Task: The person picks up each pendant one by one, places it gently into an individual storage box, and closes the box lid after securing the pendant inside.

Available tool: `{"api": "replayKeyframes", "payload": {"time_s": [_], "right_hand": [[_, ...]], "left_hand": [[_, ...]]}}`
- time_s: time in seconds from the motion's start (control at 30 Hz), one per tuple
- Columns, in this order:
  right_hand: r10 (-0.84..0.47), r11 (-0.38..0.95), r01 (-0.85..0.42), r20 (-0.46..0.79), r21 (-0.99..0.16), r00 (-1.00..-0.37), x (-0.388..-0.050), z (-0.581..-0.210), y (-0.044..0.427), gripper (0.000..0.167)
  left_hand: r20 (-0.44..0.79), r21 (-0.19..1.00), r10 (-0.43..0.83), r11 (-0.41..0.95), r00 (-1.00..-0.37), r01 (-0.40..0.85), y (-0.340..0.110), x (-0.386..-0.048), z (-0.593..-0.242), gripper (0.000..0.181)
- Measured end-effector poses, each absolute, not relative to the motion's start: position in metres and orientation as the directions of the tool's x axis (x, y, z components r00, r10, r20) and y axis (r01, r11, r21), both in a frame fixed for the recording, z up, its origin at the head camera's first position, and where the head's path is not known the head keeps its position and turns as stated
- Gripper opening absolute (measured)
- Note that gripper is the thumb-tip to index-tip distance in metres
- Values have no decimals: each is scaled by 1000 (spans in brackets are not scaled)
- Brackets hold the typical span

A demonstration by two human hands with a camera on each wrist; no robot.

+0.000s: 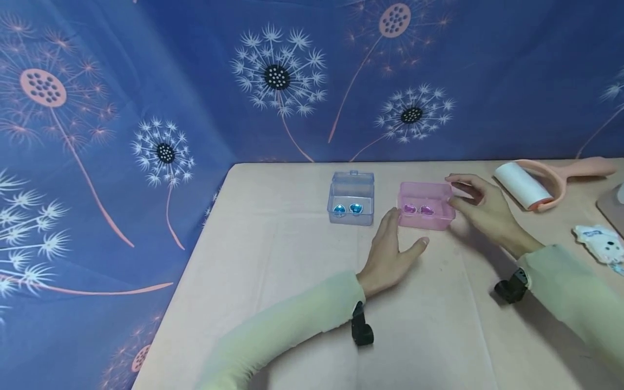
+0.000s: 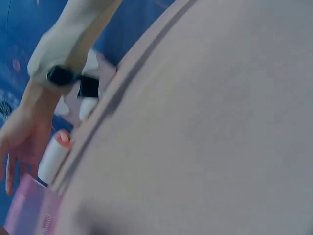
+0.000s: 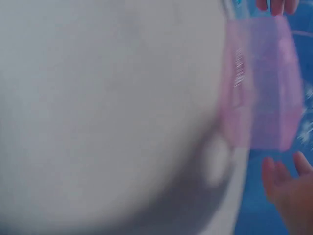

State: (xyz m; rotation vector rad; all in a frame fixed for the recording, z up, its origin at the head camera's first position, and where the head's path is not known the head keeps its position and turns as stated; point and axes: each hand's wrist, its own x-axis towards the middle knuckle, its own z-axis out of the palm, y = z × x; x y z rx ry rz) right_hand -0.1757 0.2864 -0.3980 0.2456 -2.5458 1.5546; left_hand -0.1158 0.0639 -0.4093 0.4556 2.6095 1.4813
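A pink see-through plastic box point(image 1: 427, 221) stands on the table with two pink gem-like pieces point(image 1: 418, 209) inside. At its left end is my left hand point(image 1: 387, 260), fingers extended and thumb spread apart. My right hand point(image 1: 487, 211) is at the other end, fingers bent loosely; in the right wrist view a small gap separates its fingertips point(image 3: 268, 169) from the box point(image 3: 264, 83). Left of the pink box, a clear bluish plastic box point(image 1: 351, 219) has its lid raised and contains two blue gem-like pieces point(image 1: 356, 208). Neither hand holds anything.
A lint roller point(image 1: 524, 186) with a peach handle lies at the back right. Nearer the right edge are a white animal-face item point(image 1: 600, 244) and a partly cut-off pale object point(image 1: 613, 206). Blue dandelion-print cloth point(image 1: 195, 65) hangs behind and left of the table.
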Motion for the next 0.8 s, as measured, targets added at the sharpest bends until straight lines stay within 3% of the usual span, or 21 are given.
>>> {"api": "replayKeyframes", "payload": {"time_s": [0.17,0.33,0.6,0.8], "right_hand": [[69,394,-379,438,-837,-896,-181,-380,260,37],[142,276,-395,443,-876,-885,-189,-354,224,35],[137,175,-218,243,-960,-960,-206,-344,164,36],[128,74,32,-22,-997,-992,-223,-370,135,54]], "left_hand": [[179,807,325,491,-928,328,30,-103,-393,57],[273,802,244,477,-931,360,0,-123,-376,55],[199,861,171,439,-965,256,-43,-170,-382,77],[34,966,181,247,-983,79,-59,-186,-408,85]]}}
